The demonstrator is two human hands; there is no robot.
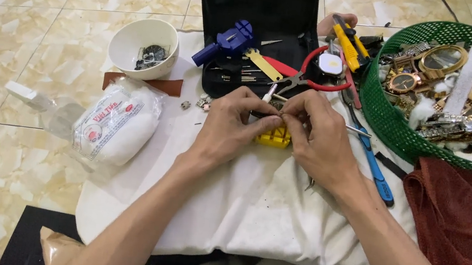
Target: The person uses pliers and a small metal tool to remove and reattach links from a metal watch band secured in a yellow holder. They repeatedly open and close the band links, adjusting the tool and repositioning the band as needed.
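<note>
My left hand [230,127] and my right hand [317,138] meet fingertip to fingertip over a small yellow block holder [275,136] on a white cloth [250,207]. Both pinch a small dark metal piece, likely a watch band, between thumbs and forefingers; most of it is hidden by the fingers. A thin white-handled tool [269,92] pokes up between the hands. Just behind them lies an open black tool case [258,8] with a blue band tool [226,41] and red-handled pliers [310,75].
A green basket [382,109] of watches and bands stands at the right, a dark red cloth [468,218] below it. A white bowl [142,47] with small parts, a bag of cotton [118,126] and a clear bottle [45,106] lie left. A blue-handled tool [379,175] lies by my right wrist.
</note>
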